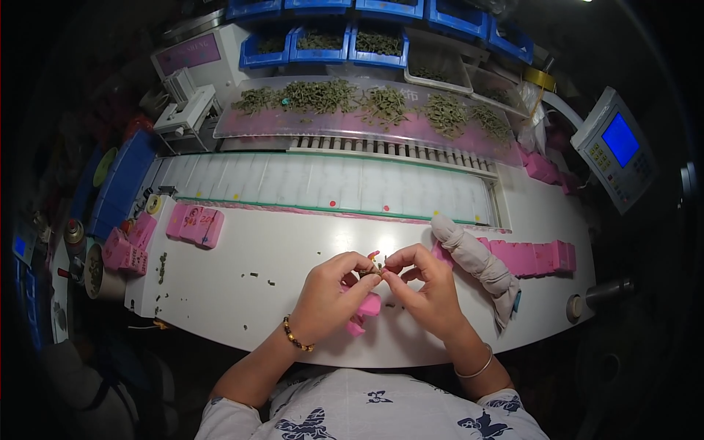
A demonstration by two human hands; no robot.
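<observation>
Bright overhead light on the white worktable [242,290], dark warped rim (fisheye), sharp centre.

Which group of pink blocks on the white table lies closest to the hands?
The pink blocks directly under the left hand, partly hidden by it. The row at right and the blocks at left lie farther away.

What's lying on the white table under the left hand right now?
Pink pieces stick out from beneath the left hand, on the white table. How many, and their shape, is hidden by the hand. Both hands pinch a small dark part with the right hand.
</observation>
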